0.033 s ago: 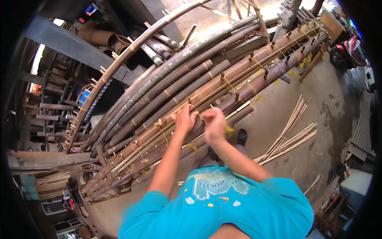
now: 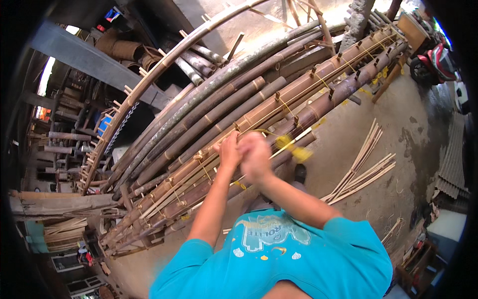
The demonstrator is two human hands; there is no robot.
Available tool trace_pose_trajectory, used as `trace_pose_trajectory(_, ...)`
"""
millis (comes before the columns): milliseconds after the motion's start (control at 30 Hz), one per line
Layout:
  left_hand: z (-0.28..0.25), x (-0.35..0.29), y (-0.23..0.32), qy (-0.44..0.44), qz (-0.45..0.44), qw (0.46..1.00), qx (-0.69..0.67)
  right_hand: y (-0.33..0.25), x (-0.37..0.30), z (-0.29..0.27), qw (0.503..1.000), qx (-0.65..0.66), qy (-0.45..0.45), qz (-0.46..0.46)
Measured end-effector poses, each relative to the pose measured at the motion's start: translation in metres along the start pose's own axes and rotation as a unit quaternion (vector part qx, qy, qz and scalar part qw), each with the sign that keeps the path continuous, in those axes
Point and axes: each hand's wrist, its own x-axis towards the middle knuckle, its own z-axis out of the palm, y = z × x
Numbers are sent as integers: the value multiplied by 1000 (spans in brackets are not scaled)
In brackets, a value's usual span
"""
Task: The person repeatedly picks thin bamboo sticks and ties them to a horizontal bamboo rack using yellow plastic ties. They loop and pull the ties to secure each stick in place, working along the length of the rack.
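Observation:
My left hand (image 2: 230, 151) rests on a long bamboo pole (image 2: 264, 113) beside one of its upright pegs (image 2: 237, 126); its fingers are closed, and whatever they grip is hidden. Close against it is my right hand (image 2: 255, 157), smeared by motion and curled like a fist around a yellow cord. The cord loops out past the right hand to a blurred yellow bundle (image 2: 296, 148) in the air over the poles. A second, darker bamboo pole (image 2: 318, 108) runs parallel on the near side. Yellow cord (image 2: 285, 102) spans between pegs on both poles.
Several loose bamboo poles (image 2: 219, 112) lie behind the work. A curved bamboo rail with pegs (image 2: 167, 57) arches at the far left. Split bamboo strips (image 2: 356, 169) lie on the floor at right. A red motorbike (image 2: 438, 65) stands at far right.
My right hand has moved left, up against my left hand. The yellow bundle has swung out to the right of it and shows more fully. My left hand has hardly moved.

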Motion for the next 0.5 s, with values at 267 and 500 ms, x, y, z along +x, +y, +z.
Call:
trace_pose_trajectory(267, -3, 22, 7, -36, -52, 996, -62, 29, 157, -9, 474, -846, -128, -207)
trace_pose_trajectory(500, 4, 14, -12, 31, -97, 993, -66, -55, 61, -14, 767, -343, -517, 163)
